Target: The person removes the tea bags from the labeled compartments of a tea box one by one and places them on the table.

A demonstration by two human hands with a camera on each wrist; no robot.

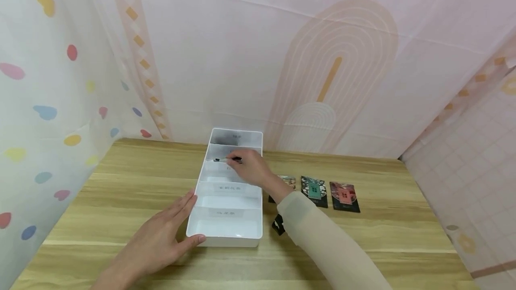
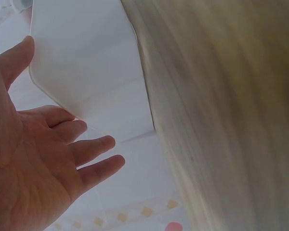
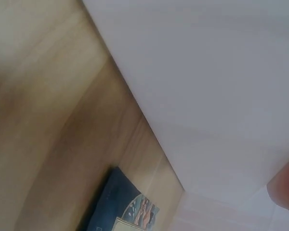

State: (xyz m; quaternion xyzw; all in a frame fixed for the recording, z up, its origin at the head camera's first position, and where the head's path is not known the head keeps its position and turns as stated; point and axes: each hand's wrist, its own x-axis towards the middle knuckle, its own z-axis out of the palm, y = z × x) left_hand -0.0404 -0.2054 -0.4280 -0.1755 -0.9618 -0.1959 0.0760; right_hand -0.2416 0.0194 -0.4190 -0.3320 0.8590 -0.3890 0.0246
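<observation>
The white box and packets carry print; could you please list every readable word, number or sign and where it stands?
No text can be quoted.
White box: divider labels, too small and blurred to read.
Green-labelled packet: dark emblem, print too small.
Red-labelled packet: dark emblem, print too small.
Dark blue packet, right wrist view: lettering cut off, unreadable.

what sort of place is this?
Probably a small curtained-off work or filming nook, hard to say which: printed curtains close in behind and beside a wood-grain tabletop bearing a white divided box.
</observation>
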